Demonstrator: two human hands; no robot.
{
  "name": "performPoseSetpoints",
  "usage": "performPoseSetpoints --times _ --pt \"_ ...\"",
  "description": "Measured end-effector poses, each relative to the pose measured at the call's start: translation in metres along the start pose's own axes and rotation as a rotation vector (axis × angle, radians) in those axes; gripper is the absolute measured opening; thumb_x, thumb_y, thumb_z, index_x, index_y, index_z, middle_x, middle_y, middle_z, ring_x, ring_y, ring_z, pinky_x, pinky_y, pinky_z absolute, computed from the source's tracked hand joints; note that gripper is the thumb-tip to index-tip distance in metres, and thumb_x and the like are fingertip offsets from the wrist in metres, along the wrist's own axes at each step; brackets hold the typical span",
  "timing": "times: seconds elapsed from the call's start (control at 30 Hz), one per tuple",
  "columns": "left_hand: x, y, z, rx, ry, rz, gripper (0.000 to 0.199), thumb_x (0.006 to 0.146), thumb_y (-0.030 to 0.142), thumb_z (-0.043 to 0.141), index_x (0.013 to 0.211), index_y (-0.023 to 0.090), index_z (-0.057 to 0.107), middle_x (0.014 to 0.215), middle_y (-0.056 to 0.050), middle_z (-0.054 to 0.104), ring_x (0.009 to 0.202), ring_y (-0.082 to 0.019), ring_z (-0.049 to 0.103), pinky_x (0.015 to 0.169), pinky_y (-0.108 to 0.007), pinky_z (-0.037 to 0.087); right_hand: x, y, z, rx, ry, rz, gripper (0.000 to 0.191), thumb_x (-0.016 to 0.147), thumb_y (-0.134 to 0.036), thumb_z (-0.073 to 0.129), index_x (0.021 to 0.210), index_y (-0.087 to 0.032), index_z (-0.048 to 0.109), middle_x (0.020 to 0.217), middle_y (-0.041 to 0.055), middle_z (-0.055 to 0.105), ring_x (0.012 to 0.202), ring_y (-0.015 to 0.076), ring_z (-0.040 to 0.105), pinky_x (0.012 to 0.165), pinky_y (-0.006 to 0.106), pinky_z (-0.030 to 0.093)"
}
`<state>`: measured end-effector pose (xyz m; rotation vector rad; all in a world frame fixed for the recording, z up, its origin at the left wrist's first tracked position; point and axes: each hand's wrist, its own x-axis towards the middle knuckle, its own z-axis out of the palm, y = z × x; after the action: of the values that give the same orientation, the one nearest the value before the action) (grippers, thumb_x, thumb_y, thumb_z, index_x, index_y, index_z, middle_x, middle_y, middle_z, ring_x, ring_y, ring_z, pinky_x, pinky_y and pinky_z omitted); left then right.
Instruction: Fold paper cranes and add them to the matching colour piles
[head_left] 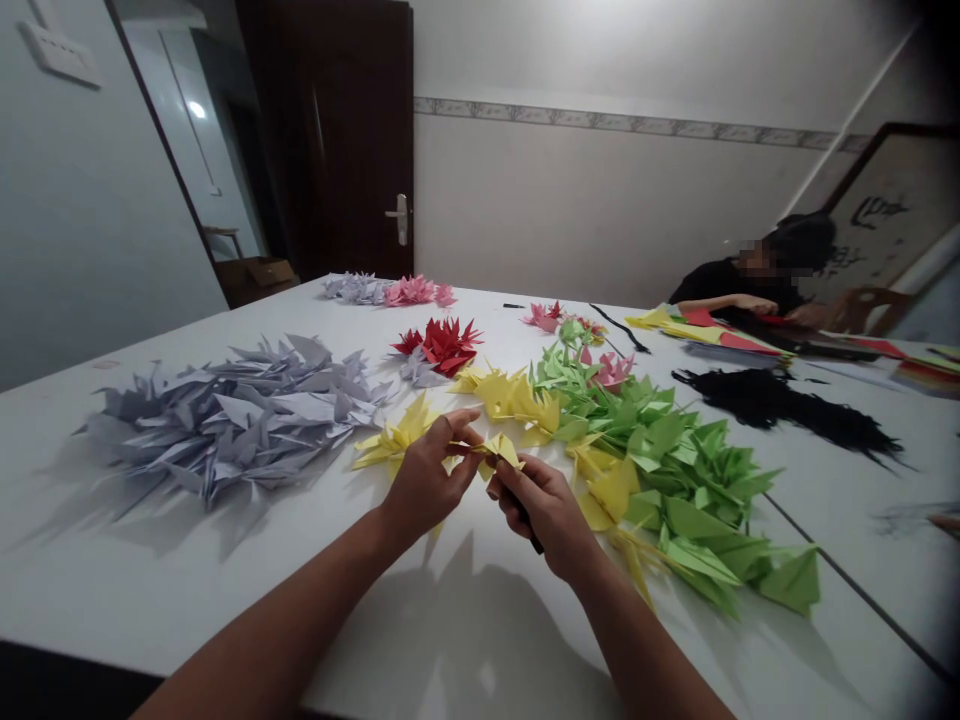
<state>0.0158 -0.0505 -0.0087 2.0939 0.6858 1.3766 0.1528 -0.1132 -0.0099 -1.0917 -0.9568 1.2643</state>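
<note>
A small yellow paper crane (501, 449) is between my two hands, above the near part of the table. My left hand (439, 462) pinches its left end between thumb and fingers. Closed around a slim black tool (531, 525), my right hand (544, 505) meets the crane's right side; the tool's tip is hidden, so its kind does not show. More yellow folded cranes (401, 435) lie just behind my left hand. Others in yellow (607, 485) lie to the right of my right hand, against a heap of green cranes (675, 470).
A large heap of pale lilac cranes (247, 415) covers the left side. Red cranes (442, 345) and pink cranes (411, 291) sit farther back. Black cords (787, 405) lie at right. Across the table a person (780, 265) leans over coloured paper sheets (712, 330).
</note>
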Motion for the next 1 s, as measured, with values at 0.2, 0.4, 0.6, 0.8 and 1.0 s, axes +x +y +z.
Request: performPoseSetpoints --times 0.2,0.4,0.6,0.8,1.0 --pt "0.000 -0.003 0.001 0.002 -0.031 0.011 0.038 0.078 0.012 0.053 0.116 0.018 0.047 0.085 -0.003 0.062 0.083 -0.012 0.064 0.075 -0.025 0.057 0.001 0.002 0.000 0.012 0.007 0.020 0.040 0.067 -0.052 0.068 0.069 -0.017 0.050 0.061 -0.0043 0.053 0.041 0.0027 0.033 0.035 0.015 0.020" --pt "0.000 -0.004 0.001 0.027 -0.041 0.020 0.037 0.078 0.012 0.054 0.114 0.016 0.050 0.088 -0.005 0.063 0.082 -0.012 0.064 0.074 -0.025 0.057 0.003 0.003 -0.002 -0.003 0.009 0.016 0.043 0.065 -0.055 0.068 0.064 -0.016 0.050 0.055 -0.0056 0.049 0.037 0.0012 0.030 0.033 0.015 0.017" --pt "0.001 -0.003 0.001 0.074 -0.032 0.006 0.032 0.079 0.018 0.056 0.111 0.015 0.056 0.089 -0.006 0.065 0.080 -0.014 0.065 0.071 -0.024 0.057 0.002 0.002 0.001 0.013 0.005 0.025 0.042 0.063 -0.053 0.069 0.065 -0.016 0.050 0.055 -0.0058 0.050 0.038 0.0010 0.031 0.033 0.014 0.017" --pt "0.011 -0.009 -0.013 0.165 0.064 -0.032 0.029 0.078 0.024 0.058 0.106 0.016 0.060 0.084 -0.004 0.066 0.071 -0.013 0.063 0.064 -0.023 0.055 0.002 -0.004 -0.009 -0.186 0.074 -0.155 0.040 0.067 -0.050 0.066 0.086 -0.015 0.062 0.056 -0.0041 0.053 0.040 0.0054 0.039 0.037 0.019 0.031" --pt "0.024 -0.027 -0.039 0.345 0.173 -0.085 0.021 0.073 0.018 0.053 0.088 0.015 0.067 0.089 -0.006 0.069 0.080 -0.018 0.064 0.076 -0.031 0.053 0.008 -0.017 -0.058 -0.920 0.684 -0.514 0.033 0.075 -0.041 0.057 0.091 -0.014 0.067 0.084 0.0103 0.068 0.076 0.0220 0.061 0.071 0.034 0.045"
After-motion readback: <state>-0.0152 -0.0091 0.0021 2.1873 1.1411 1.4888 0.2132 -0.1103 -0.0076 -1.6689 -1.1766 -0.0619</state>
